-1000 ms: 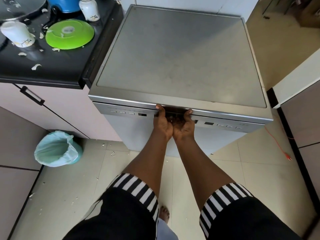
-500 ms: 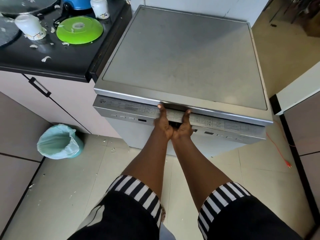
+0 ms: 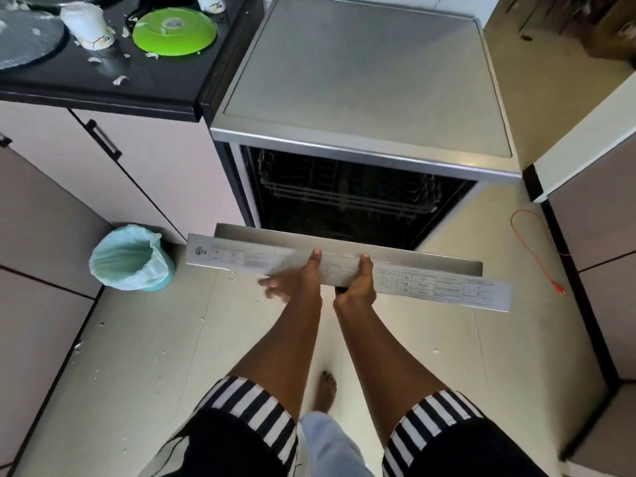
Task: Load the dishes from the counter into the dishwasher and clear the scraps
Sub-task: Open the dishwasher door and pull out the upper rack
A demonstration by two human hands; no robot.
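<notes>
- On the black counter [image 3: 103, 92] at the far left sit a grey glass plate [image 3: 27, 39], an upturned white cup [image 3: 86, 25] and a green plate [image 3: 175, 31], with pale scraps [image 3: 120, 80] scattered among them.
- Below, a bin [image 3: 132, 258] with a pale liner stands on the floor beside the cabinet.
- The dishwasher [image 3: 364, 80] stands just right of the counter. Its door [image 3: 447, 287] hangs partly lowered, and a wire rack [image 3: 347, 191] shows in the dark interior.
- The left hand [image 3: 296, 282] has its thumb on the door's top edge; its fingers are spread straight and blurred, a wide, loose hold.
- The right hand [image 3: 358, 287] grips the door's edge, thumb on top and fingers hidden beneath.
- An orange cable [image 3: 537, 249] lies on the floor at the right.
</notes>
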